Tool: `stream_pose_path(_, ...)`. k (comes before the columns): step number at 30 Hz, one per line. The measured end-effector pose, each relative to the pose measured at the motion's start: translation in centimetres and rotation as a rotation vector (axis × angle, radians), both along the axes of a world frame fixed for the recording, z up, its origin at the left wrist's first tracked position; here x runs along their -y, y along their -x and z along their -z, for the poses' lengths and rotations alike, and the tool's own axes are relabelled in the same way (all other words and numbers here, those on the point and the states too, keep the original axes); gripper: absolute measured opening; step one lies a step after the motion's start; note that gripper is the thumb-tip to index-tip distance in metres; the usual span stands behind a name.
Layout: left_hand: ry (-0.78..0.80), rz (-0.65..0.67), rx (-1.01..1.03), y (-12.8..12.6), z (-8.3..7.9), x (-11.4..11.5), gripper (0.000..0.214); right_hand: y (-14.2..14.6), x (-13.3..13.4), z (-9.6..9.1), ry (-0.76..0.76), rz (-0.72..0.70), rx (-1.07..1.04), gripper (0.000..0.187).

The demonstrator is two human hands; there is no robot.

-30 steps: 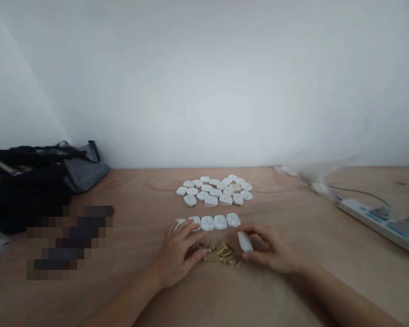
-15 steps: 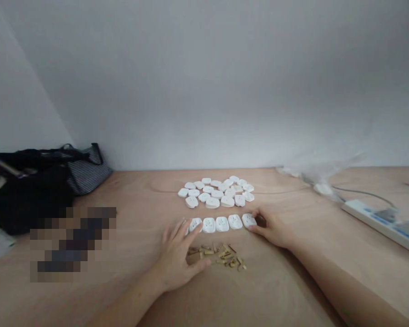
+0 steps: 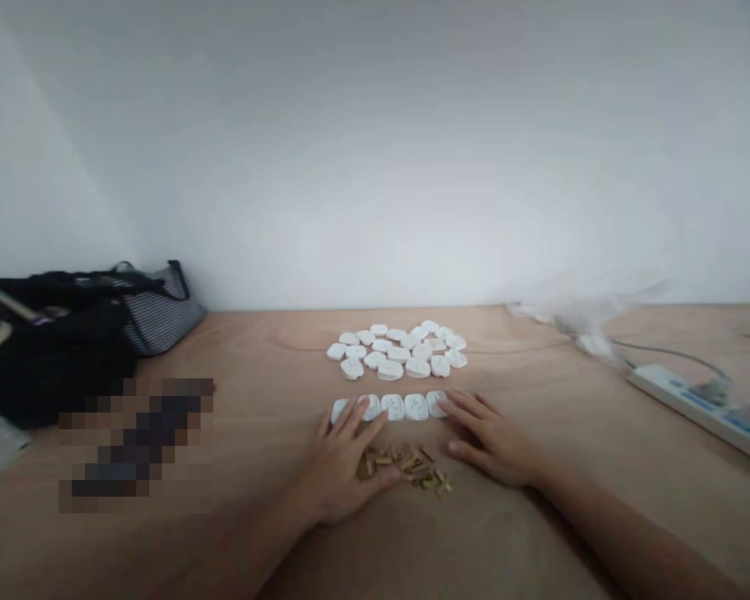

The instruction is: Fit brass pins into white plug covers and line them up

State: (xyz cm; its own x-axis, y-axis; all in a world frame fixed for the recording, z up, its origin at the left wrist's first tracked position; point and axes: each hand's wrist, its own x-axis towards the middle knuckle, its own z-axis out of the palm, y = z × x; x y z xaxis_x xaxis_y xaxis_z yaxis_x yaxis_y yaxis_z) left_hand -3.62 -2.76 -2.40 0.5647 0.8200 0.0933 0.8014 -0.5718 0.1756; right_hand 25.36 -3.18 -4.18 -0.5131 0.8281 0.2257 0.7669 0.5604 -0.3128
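Note:
Several white plastic socket covers (image 3: 416, 407) lie in a row across the wooden table, close together. My left hand (image 3: 343, 462) rests with fingers spread over the left end of the row, partly hiding the covers there. At the right end, my right hand (image 3: 491, 437) lies with its fingers stretched out, the fingertips at the last cover (image 3: 436, 403). Between my hands, nearer to me, is a loose heap of small brass pieces (image 3: 416, 465); the left thumb reaches over its edge. Neither hand has anything lifted.
Behind the row lies a group of more white covers (image 3: 398, 354). A power strip (image 3: 693, 404) with a grey cable and a clear plastic bag (image 3: 591, 312) are at the right. Black and striped bags (image 3: 162, 308) stand at the left, near a pixelated dark patch (image 3: 143, 442).
My right hand has moved left and its fingers have stretched out from their grip on the end cover. The left hand has shifted slightly right. The row is now closer together.

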Motion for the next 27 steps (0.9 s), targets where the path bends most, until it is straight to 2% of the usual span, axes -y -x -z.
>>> stream_pose_path(2,-0.038,0.051,0.029,0.0,-0.3,0.4,0.075,0.3,0.6,-0.6,-0.023,-0.048,-0.01,0.065)
stream_pose_path(5,-0.052,0.241,0.066,0.3,-0.8,1.7,0.073,1.2,2.2,-1.7,-0.006,-0.249,0.022,0.069)
stream_pose_path(8,0.027,0.384,0.033,0.7,-1.5,2.9,0.077,2.4,3.7,-2.2,0.089,-0.453,0.085,0.077)
stream_pose_path(10,0.099,0.422,-0.012,0.7,-1.9,3.2,0.079,2.8,4.3,-2.1,0.131,-0.497,0.102,0.083)
stream_pose_path(13,0.163,0.443,-0.029,0.3,-2.2,3.1,0.079,2.8,4.2,-1.7,0.14,-0.484,0.098,0.087)
stream_pose_path(21,0.153,0.417,-0.031,-1.5,-2.2,2.5,0.078,0.9,3.2,-1.3,0.115,-0.386,0.12,0.088)
stream_pose_path(27,0.107,0.339,-0.028,0.0,-2.2,2.9,0.07,0.6,3.3,-1.5,0.08,-0.263,0.103,0.08)
